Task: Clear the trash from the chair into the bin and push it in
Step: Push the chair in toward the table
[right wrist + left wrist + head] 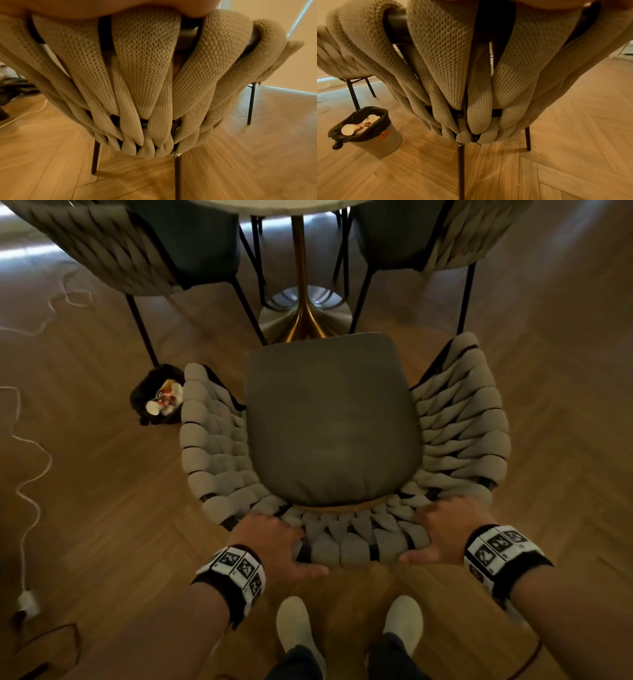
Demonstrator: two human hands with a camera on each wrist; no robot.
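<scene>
A chair (332, 433) with a grey seat cushion and a woven beige back stands in front of me, facing the table; nothing lies on its seat. My left hand (274, 542) grips the top rim of the backrest on the left, fingers over the top and thumb behind. My right hand (442, 532) grips the same rim on the right. Both wrist views look down the woven back (471, 81) (145, 81) to the dark legs. The bin (373, 129) with a black liner stands on the floor left of the chair (159, 398), holding white cups and wrappers.
A round table on a gold pedestal (301, 285) stands ahead, with two matching chairs (113, 244) (455, 234) tucked at it. White cables (30, 460) and a plug trail over the wooden floor at the left. My feet (298, 628) are right behind the chair.
</scene>
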